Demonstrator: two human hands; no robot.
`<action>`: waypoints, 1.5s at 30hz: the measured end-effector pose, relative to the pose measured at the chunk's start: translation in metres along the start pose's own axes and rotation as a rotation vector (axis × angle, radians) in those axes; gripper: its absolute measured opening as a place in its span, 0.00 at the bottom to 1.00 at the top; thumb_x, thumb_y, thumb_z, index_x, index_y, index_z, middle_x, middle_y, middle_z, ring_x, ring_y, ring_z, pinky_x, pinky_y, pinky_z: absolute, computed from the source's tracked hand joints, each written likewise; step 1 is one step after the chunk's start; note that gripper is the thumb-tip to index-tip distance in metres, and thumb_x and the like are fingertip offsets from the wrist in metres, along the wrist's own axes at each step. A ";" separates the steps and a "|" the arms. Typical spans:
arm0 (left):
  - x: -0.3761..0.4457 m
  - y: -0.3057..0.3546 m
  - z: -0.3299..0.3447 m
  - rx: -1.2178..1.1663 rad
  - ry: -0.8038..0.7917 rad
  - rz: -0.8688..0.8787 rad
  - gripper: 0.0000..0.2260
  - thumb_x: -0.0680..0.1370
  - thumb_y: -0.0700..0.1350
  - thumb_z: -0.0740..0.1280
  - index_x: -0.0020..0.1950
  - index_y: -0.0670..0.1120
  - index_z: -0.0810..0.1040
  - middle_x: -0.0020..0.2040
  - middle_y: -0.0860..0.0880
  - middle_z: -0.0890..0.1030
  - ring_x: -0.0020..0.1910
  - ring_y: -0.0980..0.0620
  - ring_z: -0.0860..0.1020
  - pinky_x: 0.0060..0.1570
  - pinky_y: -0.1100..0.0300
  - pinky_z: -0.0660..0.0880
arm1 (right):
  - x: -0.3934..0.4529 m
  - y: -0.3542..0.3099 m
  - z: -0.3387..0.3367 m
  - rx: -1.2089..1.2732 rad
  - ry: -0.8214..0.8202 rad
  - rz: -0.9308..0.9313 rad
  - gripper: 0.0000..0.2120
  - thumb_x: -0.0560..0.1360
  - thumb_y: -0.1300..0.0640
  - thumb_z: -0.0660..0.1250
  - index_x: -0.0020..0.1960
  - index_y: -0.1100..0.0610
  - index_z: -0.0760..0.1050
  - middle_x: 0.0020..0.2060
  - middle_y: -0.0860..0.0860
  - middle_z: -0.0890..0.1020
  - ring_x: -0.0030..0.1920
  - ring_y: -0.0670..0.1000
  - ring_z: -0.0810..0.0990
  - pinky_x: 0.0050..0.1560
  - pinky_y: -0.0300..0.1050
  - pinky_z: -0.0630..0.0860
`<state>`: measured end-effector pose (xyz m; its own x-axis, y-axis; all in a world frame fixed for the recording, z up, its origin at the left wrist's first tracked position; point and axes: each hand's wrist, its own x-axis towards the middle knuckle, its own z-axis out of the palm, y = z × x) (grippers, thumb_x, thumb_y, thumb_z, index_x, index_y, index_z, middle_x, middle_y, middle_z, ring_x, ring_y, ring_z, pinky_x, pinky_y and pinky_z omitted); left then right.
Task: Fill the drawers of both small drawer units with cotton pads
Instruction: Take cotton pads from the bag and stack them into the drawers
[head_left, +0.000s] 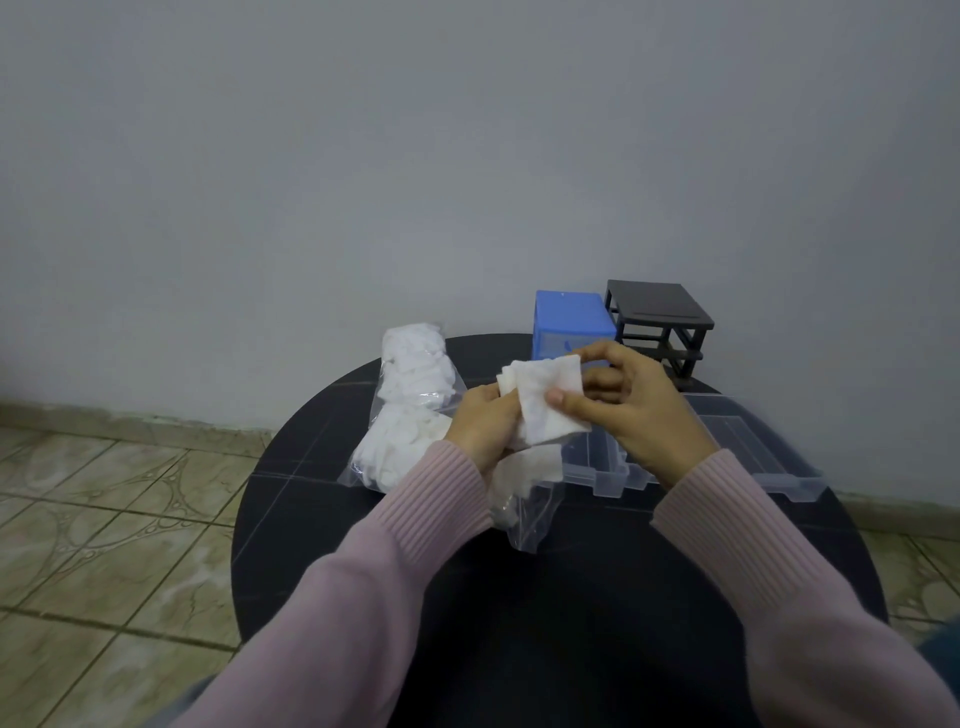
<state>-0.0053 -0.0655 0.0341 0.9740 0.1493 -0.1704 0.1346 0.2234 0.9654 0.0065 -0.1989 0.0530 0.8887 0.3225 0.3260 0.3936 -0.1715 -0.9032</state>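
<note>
Black round surface (519, 597), crowded toward the far side. Clear drawers (763, 452) lying loose near its right rim, close under the right sleeve: easy to shove off with a careless forearm. Black unit (660, 306) standing as a bare frame at the back, light enough, probably, to tip when a drawer goes back in crooked. Open bag (530, 509) slumped under the wrists, liable to spill if dragged.

Left hand (483, 421) with its grip clamped on the foot of a stack of cotton pads (545, 400), held above the bag and just in front of the blue unit (569, 317). Right hand (634, 410) with its grip pinched on the stack's upper edge, thumb on the front pad. Thin and soft, those pads: apt to fan out, peel off several together, or drop short of a drawer.

Counted: one surface; two units; at least two clear drawers, overlap hiding any more; seemingly three bags, the other bags (415, 364) left of the hands; two hands; pads too many and too blurred to number.
</note>
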 end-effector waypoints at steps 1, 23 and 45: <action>0.000 0.000 0.000 -0.007 -0.004 -0.001 0.14 0.78 0.45 0.65 0.59 0.37 0.76 0.52 0.41 0.81 0.42 0.51 0.79 0.42 0.61 0.77 | 0.001 0.001 0.000 0.017 0.026 0.013 0.13 0.68 0.61 0.73 0.49 0.54 0.72 0.38 0.48 0.83 0.39 0.44 0.82 0.43 0.37 0.80; 0.000 0.000 -0.004 -0.185 -0.128 0.035 0.19 0.75 0.43 0.67 0.62 0.33 0.74 0.57 0.36 0.80 0.48 0.46 0.81 0.43 0.58 0.81 | -0.001 0.008 0.009 -0.084 0.106 0.065 0.10 0.70 0.56 0.72 0.39 0.61 0.75 0.32 0.55 0.80 0.32 0.50 0.78 0.35 0.38 0.78; 0.000 0.007 -0.011 -0.075 -0.164 0.243 0.15 0.73 0.50 0.67 0.56 0.44 0.78 0.50 0.46 0.83 0.49 0.51 0.81 0.49 0.58 0.79 | 0.000 0.004 0.016 0.409 0.111 0.266 0.17 0.73 0.61 0.68 0.59 0.60 0.70 0.51 0.54 0.82 0.50 0.52 0.81 0.48 0.44 0.81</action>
<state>-0.0059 -0.0534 0.0391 0.9933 0.0508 0.1041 -0.1140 0.2714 0.9557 0.0041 -0.1845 0.0450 0.9741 0.2126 0.0774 0.0452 0.1520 -0.9873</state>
